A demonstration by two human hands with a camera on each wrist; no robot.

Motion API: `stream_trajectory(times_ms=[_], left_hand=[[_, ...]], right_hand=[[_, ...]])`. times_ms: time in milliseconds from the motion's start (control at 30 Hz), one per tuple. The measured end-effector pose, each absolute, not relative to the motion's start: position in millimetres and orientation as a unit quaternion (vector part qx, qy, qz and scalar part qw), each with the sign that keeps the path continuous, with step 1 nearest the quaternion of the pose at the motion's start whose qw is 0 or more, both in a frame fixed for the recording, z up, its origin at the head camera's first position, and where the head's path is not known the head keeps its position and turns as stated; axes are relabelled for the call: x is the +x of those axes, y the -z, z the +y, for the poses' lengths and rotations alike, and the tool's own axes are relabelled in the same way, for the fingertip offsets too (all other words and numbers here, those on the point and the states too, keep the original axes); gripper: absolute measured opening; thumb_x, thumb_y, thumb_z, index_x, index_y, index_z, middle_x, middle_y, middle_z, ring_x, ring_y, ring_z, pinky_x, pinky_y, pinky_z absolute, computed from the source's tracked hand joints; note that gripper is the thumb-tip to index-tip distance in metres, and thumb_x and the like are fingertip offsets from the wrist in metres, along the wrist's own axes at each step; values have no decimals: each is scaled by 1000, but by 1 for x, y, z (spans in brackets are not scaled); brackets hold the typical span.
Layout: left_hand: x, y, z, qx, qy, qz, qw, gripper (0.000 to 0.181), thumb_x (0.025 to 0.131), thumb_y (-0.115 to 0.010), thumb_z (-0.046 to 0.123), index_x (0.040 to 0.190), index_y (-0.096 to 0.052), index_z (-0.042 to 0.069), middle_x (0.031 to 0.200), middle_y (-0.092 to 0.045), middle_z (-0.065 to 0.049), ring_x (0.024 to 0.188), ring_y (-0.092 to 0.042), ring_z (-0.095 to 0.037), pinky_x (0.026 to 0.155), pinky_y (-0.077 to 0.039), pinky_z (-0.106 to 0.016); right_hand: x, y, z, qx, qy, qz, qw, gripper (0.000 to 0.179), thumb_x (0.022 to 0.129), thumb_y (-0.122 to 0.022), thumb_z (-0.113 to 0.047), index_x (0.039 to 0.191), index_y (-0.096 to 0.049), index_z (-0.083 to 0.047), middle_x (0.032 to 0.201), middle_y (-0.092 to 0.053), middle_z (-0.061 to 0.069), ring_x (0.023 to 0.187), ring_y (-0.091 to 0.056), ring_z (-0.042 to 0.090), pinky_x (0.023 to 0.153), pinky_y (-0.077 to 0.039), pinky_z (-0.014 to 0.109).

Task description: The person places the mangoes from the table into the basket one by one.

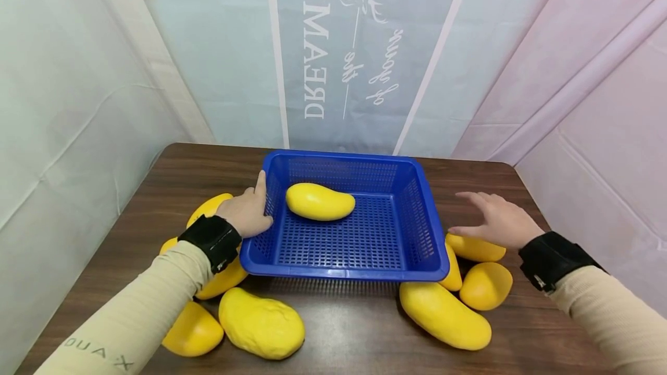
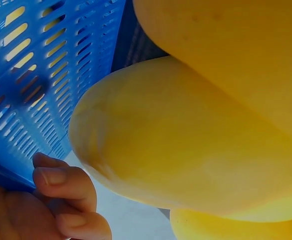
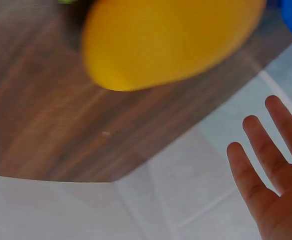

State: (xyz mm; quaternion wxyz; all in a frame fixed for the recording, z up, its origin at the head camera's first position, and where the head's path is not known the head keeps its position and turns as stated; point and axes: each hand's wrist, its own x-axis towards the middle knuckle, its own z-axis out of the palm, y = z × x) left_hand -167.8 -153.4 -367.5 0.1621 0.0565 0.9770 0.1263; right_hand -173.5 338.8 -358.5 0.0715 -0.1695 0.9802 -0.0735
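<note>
In the head view, a blue plastic basket (image 1: 344, 274) sits on the table with one yellow mango (image 1: 319, 202) inside, toward its left. My left hand (image 1: 247, 208) grips the basket's left rim, its thumb over the edge; in the left wrist view its fingers (image 2: 68, 187) are curled beside the slotted outer wall. Large mangoes (image 2: 185, 135) lie close to that hand. My right hand (image 1: 497, 219) hovers off the basket's right side, above a mango (image 1: 475, 247), with fingers spread and nothing held. The right wrist view shows those straight fingers (image 3: 265, 142).
Several mangoes lie left of the basket, among them a lumpy one (image 1: 260, 324) in front. More are grouped at the right, including a long one (image 1: 445, 316) and a rounder one (image 1: 486, 286). The brown wooden table (image 1: 354, 328) meets fabric curtains (image 1: 229, 62) behind and at both sides.
</note>
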Motion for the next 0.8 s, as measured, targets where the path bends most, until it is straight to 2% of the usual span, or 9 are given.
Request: stream_trajectory(times_ms=[233, 433, 633, 800], left_hand=[[-167, 365, -152, 54, -127, 977, 163, 98, 92, -58, 25, 156, 13, 0, 140, -46, -33, 62, -60, -22, 51, -48, -32], [-169, 368, -152, 49, -133, 976, 166, 99, 92, -57, 25, 156, 14, 0, 141, -45, -34, 61, -60, -22, 51, -49, -32], [-171, 374, -153, 47, -127, 978, 161, 100, 91, -57, 26, 155, 15, -1, 140, -46, -33, 60, -59, -22, 50, -48, -32], [-171, 376, -153, 46, -125, 978, 158, 100, 91, -57, 26, 155, 16, -1, 141, -45, -34, 58, -59, -22, 49, -47, -31]], right_hand=[[-173, 387, 359, -172, 79, 975, 115, 95, 80, -66, -69, 147, -44, -6, 141, -50, 30, 128, -43, 55, 93, -42, 69], [-173, 406, 370, -177, 84, 973, 119, 94, 78, -68, -69, 143, -48, -4, 135, -55, 30, 126, -46, 57, 101, -33, 72], [-170, 412, 370, -169, 82, 974, 129, 90, 77, -72, -64, 141, -49, -4, 133, -54, 30, 120, -47, 58, 87, -46, 67], [-171, 419, 374, -164, 83, 973, 138, 91, 76, -72, -64, 140, -49, -4, 131, -55, 29, 113, -52, 50, 79, -50, 61]])
